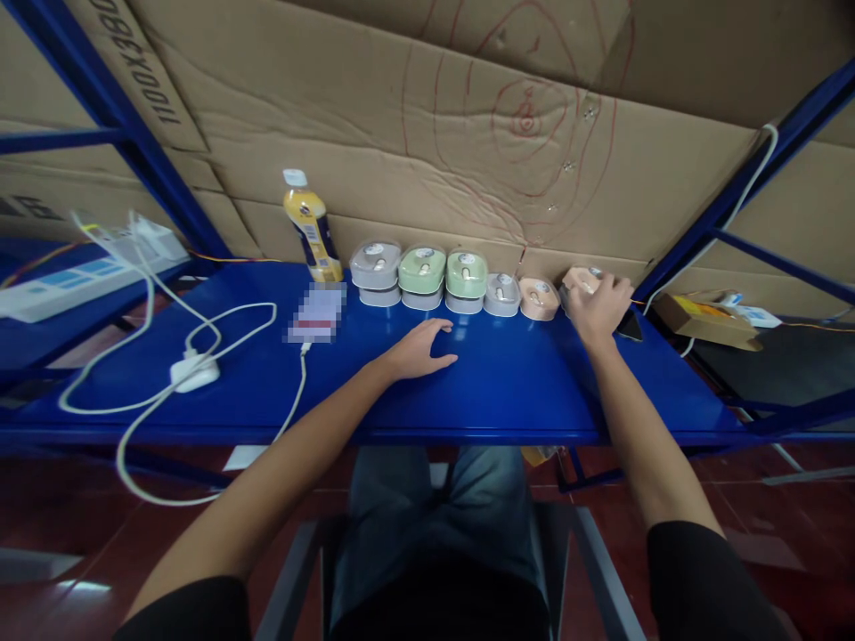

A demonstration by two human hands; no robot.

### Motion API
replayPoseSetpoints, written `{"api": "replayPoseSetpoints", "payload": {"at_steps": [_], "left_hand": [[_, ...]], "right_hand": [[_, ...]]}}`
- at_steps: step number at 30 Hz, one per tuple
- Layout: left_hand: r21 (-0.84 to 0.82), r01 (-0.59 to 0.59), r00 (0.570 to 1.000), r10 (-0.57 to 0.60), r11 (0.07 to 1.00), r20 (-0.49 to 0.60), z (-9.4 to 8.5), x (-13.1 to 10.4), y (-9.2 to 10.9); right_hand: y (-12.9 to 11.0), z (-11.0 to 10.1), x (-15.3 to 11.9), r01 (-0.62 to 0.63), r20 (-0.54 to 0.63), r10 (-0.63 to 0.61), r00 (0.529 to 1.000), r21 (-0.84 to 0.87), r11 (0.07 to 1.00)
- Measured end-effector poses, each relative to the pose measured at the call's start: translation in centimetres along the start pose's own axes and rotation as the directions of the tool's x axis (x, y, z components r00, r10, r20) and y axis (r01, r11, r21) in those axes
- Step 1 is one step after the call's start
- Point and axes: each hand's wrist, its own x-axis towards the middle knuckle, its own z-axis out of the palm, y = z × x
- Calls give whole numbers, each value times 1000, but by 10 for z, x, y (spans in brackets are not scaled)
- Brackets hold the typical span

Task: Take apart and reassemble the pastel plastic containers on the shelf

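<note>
Head cam, fwiw: biggest thing's the cardboard (267, 116) at the back, then the blue table (521, 392); bottle (312, 231) stands left of a L-to-R row of small tubs along the back.

"K, what's in the row?"

L to R: gray-topped stack (375, 267), green-topped stack (422, 270), a 2nd green one (467, 274); then smaller stuff, single gray tub (501, 294), single peach tub (538, 298), and the end peach tub (582, 279) at the far R; charger (194, 371) is way over L w/ its cable.

"And the hands?"

R hand (603, 307) has fingers + thumb round the end peach tub, coming from the near R side; can't tell if it's lifted or sitting on smth, fingers hide a lot. L hand (420, 350) is empty, thumb and fingers apart, opening facing R, just in front of the green-topped stacks; so L's nearest the mid row, R's def the closer one to the end peach tub; tubs look roundish, so no obvious long axis imo.
</note>
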Motion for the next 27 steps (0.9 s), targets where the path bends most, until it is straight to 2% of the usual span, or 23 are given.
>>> {"api": "replayPoseSetpoints", "payload": {"at_steps": [2, 4, 6, 8, 11, 13, 15, 17, 18, 20, 22, 24, 27], "left_hand": [[4, 4, 1000, -4, 1000, -2, 0, 0, 0], [4, 5, 1000, -5, 1000, -3, 0, 0, 1], [7, -2, 1000, 2, 1000, -1, -1, 0, 1], [14, -4, 1000, 4, 1000, 5, -1, 0, 1], [15, -4, 1000, 4, 1000, 3, -2, 0, 2], [7, -8, 1000, 8, 1000, -4, -2, 0, 3], [-18, -10, 1000, 10, 1000, -20, -2, -1, 5], [-80, -11, 998, 7, 997, -56, -1, -1, 7], [-130, -15, 996, 4, 991, -85, -1, 0, 7], [-256, -34, 990, -4, 966, -144, -2, 1, 6], [-381, -58, 984, -12, 923, -178, -2, 2, 4], [-468, -64, 984, -23, 882, -177, -3, 3, 2], [-504, -37, 990, -39, 863, -139, -3, 2, -1]], "right_hand": [[8, 7, 13, -95, -16, 94, 995, -29, 995], [16, 17, 22, -184, 40, 185, 982, -38, 982], [25, 27, 25, -223, 92, 224, 970, -24, 975], [34, 35, 25, -213, 91, 211, 973, 13, 977], [45, 36, 25, -160, 19, 159, 987, 72, 984], [45, 28, 27, -121, -62, 129, 990, 110, 987], [36, 14, 28, -53, -156, 79, 985, 164, 985], [19, -3, 23, 71, -205, -18, 979, 252, 965], [7, -11, 17, 143, -189, -86, 978, 317, 937], [-18, -24, -1, 256, -79, -250, 965, 489, 834], [-44, -31, -26, 294, 42, -432, 901, 674, 678], [-64, -32, -51, 257, 145, -583, 800, 795, 550], [-80, -21, -78, 201, 199, -728, 656, 884, 422]]}}
